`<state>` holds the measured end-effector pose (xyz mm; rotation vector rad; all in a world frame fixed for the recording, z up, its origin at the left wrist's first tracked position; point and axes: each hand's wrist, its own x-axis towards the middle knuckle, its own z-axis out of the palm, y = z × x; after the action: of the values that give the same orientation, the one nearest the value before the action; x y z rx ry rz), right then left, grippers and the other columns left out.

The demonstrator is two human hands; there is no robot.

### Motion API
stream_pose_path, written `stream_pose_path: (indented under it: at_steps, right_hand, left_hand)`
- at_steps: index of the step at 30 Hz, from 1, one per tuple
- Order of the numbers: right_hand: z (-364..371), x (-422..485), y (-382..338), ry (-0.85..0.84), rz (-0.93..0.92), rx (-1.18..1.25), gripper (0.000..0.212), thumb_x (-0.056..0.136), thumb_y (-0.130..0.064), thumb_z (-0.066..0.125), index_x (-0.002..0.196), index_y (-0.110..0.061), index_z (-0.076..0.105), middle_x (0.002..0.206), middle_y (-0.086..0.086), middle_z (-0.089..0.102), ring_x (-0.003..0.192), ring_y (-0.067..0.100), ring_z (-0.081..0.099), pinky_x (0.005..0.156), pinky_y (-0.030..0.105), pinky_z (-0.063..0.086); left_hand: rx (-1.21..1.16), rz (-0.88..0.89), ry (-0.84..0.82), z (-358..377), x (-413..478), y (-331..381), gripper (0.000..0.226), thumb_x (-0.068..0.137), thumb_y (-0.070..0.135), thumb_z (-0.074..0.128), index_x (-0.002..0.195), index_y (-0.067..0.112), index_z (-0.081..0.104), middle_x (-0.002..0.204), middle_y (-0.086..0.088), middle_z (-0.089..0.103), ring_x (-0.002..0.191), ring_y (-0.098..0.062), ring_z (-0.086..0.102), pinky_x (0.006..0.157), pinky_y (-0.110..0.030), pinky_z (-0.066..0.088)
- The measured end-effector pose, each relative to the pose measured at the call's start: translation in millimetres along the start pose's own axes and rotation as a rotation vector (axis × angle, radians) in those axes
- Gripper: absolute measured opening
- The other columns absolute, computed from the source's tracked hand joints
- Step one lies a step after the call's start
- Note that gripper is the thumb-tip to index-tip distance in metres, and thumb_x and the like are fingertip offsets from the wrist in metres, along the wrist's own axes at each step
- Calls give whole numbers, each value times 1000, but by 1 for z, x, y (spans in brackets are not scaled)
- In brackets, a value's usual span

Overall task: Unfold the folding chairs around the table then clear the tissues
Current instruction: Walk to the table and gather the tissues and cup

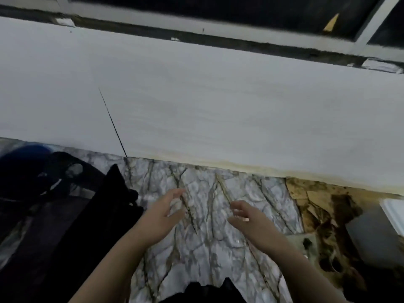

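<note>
Both hands are out in front over the marble floor [207, 254] and hold nothing: the left hand [162, 213] and right hand [248, 217] have loosely curled, spread fingers. No tissue or plainly recognisable folding chair shows. A blurred black mass [94, 206] lies at the left against the white wall [218, 106], and whether it is a folded chair cannot be told. A folding chair would likely be stiff, fairly light and pinch at the hinges, so grip the backrest top and seat edge.

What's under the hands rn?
Only a veined marble surface shows under the left hand and right hand, both empty. Whatever lies directly beneath the forearms is covered.
</note>
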<state>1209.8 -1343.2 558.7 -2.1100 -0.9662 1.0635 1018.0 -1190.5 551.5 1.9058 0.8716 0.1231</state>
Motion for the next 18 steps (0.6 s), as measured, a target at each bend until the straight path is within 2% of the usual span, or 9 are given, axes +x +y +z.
stream_pose_path:
  at_steps: [4, 7, 11, 13, 15, 18]
  right_hand:
    - [-35, 88, -30, 7, -29, -21, 42, 91, -35, 54, 132, -31, 45, 138, -8, 48, 127, 10, 44, 97, 28, 40]
    - [-54, 152, -46, -42, -57, -55, 45, 89, -33, 59, 131, -31, 45, 130, -13, 48, 128, 11, 44, 98, 30, 41]
    - [-78, 247, -78, -132, -119, -104, 49, 88, -27, 62, 133, -29, 43, 135, -9, 46, 130, 12, 42, 97, 31, 43]
    - [-91, 298, -102, -195, -166, -162, 49, 86, -28, 64, 131, -31, 44, 134, -9, 47, 128, 12, 44, 97, 32, 43]
    - [-100, 348, -132, -261, -209, -232, 47, 84, -30, 65, 127, -37, 45, 136, -9, 48, 124, 9, 46, 94, 31, 44]
    - [-101, 425, -185, -367, -297, -307, 45, 84, -32, 66, 122, -43, 46, 138, -8, 48, 121, 7, 49, 92, 33, 49]
  left_hand:
    - [-13, -33, 84, -49, 84, 7, 56, 91, 42, 47, 142, 34, 26, 149, 16, 29, 137, -10, 30, 110, -36, 33]
    - [-46, -59, 131, -73, 135, 1, 54, 90, 40, 51, 140, 35, 30, 148, 14, 34, 133, -11, 37, 108, -36, 36]
    - [-81, -144, 214, -102, 195, -14, 46, 91, 34, 52, 135, 32, 39, 141, 12, 42, 121, -5, 44, 97, -26, 36]
    - [-89, -224, 255, -118, 222, -22, 43, 92, 31, 52, 133, 27, 42, 139, 9, 45, 117, -10, 49, 94, -28, 42]
    - [-118, -307, 300, -137, 242, -28, 42, 92, 27, 52, 132, 23, 44, 138, 8, 45, 122, -15, 49, 93, -29, 44]
    - [-178, -382, 422, -170, 264, -40, 35, 92, 26, 51, 127, 25, 48, 131, 6, 50, 118, -15, 51, 91, -30, 46]
